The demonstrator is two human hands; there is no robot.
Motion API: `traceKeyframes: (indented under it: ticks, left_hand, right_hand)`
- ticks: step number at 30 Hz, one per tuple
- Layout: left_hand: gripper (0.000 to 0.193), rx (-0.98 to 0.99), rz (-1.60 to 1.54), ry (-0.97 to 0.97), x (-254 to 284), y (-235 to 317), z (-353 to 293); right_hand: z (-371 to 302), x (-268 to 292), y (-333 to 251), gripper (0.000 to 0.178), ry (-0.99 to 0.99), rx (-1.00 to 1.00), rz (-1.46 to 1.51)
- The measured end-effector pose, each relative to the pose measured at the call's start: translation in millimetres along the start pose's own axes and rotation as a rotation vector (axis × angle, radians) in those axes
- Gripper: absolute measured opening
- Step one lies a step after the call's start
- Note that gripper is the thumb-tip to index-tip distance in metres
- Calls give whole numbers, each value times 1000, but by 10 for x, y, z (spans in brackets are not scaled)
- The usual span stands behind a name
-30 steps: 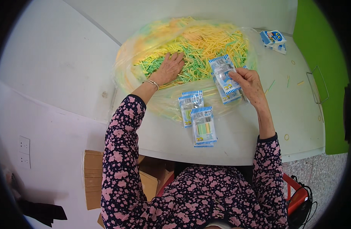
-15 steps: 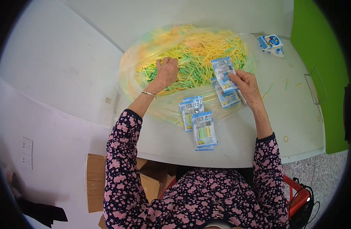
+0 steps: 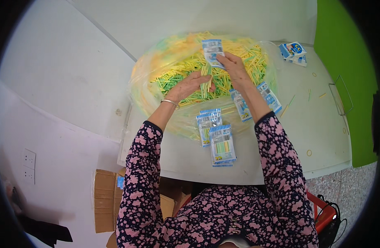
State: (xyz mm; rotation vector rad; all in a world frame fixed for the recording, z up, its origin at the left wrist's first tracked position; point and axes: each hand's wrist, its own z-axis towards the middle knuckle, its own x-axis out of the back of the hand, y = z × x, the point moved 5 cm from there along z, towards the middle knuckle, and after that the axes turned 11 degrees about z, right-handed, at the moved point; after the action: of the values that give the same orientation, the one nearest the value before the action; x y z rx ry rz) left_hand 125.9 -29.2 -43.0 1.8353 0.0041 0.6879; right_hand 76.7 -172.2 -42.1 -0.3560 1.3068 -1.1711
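Note:
My left hand [image 3: 188,86] is closed around a bunch of thin yellow and green sticks [image 3: 205,82], held upright over a large clear plastic bag [image 3: 141,87]. Loose sticks of the same kind [image 3: 250,60] fill the bag. Just above the bunch, my right hand [image 3: 236,71] pinches a small blue-and-white packet [image 3: 212,48] between thumb and fingers. The packet's lower end meets the tops of the sticks; whether any are inside it I cannot tell. Beneath my right wrist lie two more packets, one a blue packet [image 3: 268,97] partly covered by the forearm.
Overlapping packets with sticks showing through [image 3: 223,144] lie on the white table [image 3: 177,161] near its front edge. More blue packets [image 3: 292,50] rest at the back right. Stray sticks and rubber bands [image 3: 309,153] dot the right side, beside a green panel [image 3: 339,49].
My left hand has lifted a bunch of sticks from the pile and moved right. My right hand has carried a packet left and up to it, leaving other packets behind on the bag's edge.

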Motion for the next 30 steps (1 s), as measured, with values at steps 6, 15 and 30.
traceKeyframes:
  ticks: [6, 15, 30]
  left_hand:
    - [23, 78, -209, 79, 45, -149, 29]
    - [29, -32, -348, 54, -7, -29, 76]
    - [23, -93, -475, 372, 220, 50, -75]
  right_hand:
    - [17, -227, 341, 21, -36, -143, 24]
    - [10, -70, 210, 24, 0, -187, -38]
    - [-557, 209, -327, 18, -98, -252, -283]
